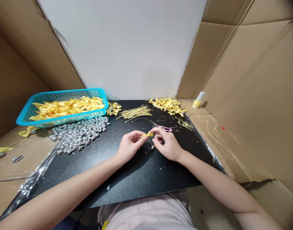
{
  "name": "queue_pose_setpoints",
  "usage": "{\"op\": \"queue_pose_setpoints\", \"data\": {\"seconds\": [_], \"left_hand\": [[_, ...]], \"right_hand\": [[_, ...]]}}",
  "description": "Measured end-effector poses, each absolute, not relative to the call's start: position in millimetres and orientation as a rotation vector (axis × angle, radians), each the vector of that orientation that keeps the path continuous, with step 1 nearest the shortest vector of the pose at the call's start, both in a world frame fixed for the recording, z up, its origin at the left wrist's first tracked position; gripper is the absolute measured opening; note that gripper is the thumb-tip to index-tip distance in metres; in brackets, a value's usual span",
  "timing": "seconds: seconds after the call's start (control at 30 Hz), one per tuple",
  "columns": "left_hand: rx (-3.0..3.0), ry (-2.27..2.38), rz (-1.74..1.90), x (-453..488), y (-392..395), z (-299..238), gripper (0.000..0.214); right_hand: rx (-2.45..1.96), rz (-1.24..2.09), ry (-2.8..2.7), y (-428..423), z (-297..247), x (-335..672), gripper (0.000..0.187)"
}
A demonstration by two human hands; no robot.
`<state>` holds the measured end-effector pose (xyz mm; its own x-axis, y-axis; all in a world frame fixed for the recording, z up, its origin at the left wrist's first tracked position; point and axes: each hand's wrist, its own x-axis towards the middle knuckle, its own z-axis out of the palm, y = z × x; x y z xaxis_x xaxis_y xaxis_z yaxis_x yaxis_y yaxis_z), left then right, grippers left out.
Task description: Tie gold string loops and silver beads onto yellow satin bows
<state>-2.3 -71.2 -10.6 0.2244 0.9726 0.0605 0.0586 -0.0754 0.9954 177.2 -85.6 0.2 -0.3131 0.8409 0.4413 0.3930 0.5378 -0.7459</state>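
Over the middle of the black table, my left hand [132,144] pinches one side of a small yellow ribbon bow [148,134]. Fingertips of my right hand [167,143] close in on the bow's other side and seem to touch it. Below the bow a silver bead [152,147] hangs on a thin strand, close to the right thumb. Just behind the right hand lie small scissors with pink handles [165,128]. A bundle of yellow ties [136,112] is spread beyond both hands.
A blue basket [21,118] of yellow bows stands at the back left, with a heap of silver beads [80,134] before it. More bows with beads [169,105] are piled at the back right, near trimmed scraps [185,124] and a white cone [198,99]. Cardboard walls [261,95] flank the table.
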Motion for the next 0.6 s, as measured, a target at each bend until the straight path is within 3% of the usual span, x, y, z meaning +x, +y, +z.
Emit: {"op": "queue_pose_setpoints", "data": {"seconds": [0.23,0.6], "left_hand": [[1.474,1.029,1.095,-0.5,-72.8,-11.2,0.019],[1.474,1.017,1.105,-2.6,-71.8,-15.3,0.02]], "right_hand": [[-1.009,1.075,-1.676,-85.4,-6.7,170.9,0.018],[-0.981,1.146,-1.623,-83.8,-10.5,169.7,0.018]]}}
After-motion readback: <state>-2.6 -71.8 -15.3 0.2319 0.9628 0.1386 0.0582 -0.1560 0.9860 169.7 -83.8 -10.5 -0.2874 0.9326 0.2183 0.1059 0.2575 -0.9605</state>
